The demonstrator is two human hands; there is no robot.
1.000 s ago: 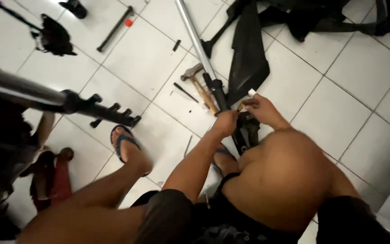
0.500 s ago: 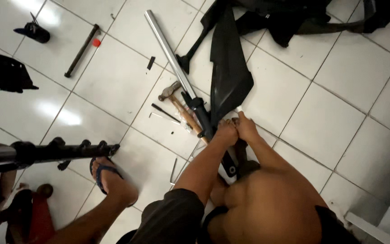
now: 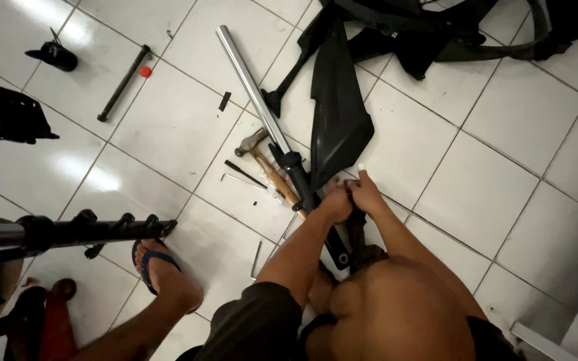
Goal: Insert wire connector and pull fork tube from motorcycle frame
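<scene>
left side: black bracket (image 3: 11, 113) and a thin black rod (image 3: 123, 83) lying on the floor tiles (image 3: 175, 127); a foot in a blue sandal (image 3: 158, 267) nearer in
middle: hammer (image 3: 262, 160) just beside the fork tube (image 3: 269, 127), chrome at the top, black at the bottom
left hand (image 3: 334, 204): grip closed tight round the fork's lower black end
right hand (image 3: 367, 194): fingers curled shut on that same end, touching the left hand
right side: black fairing panel (image 3: 336, 113) lying right against the hands; more black plastic parts (image 3: 449, 27) behind it

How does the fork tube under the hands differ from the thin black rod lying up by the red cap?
The fork tube is thick and shiny silver with a black lower end; the thin black rod is slim and dark throughout. The left hand and right hand are at the fork tube's lower end; the rod lies untouched. Both lie flat on the white tile floor.
</scene>
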